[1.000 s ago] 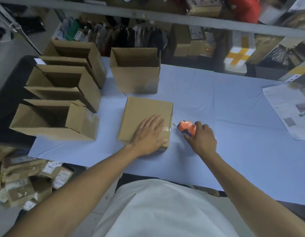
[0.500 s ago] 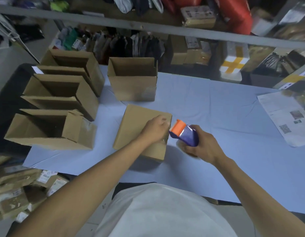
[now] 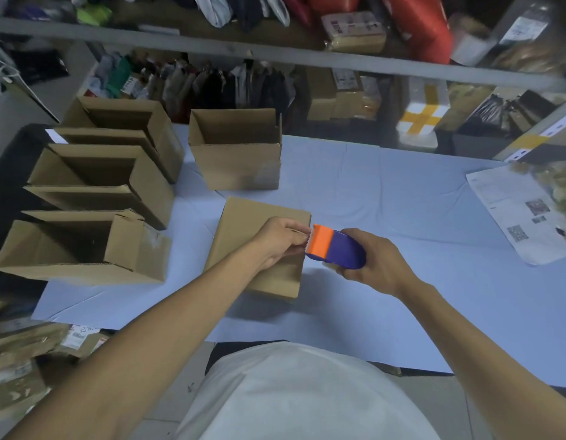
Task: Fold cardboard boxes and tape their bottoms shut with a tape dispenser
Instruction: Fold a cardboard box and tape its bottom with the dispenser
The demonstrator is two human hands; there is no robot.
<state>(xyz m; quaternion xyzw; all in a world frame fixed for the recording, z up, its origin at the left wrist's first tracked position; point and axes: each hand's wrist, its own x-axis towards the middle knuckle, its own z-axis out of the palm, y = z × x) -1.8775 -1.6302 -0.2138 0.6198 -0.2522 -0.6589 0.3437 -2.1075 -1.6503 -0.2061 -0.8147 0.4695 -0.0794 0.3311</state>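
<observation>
Head camera looked down on a blue-covered counter [image 3: 386,198] where a folded cardboard box [image 3: 240,236] lay bottom-up near the person, presumably turned that way so its seam could be reached. The right hand [image 3: 375,262] had its grip wrapped around a purple tape dispenser [image 3: 342,249], held just above the box's right edge with the orange serrated blade end [image 3: 321,241] pointing left. The left hand [image 3: 281,239] had its grip pinched together at that blade, most likely on the loose tape end to draw it out, though the tape itself was too faint to make out. Four assembled boxes [image 3: 94,192] stood open-topped along the left and far side, well apart from the work, likely parked as finished. A printed sheet [image 3: 516,217] lay at the far right.
</observation>
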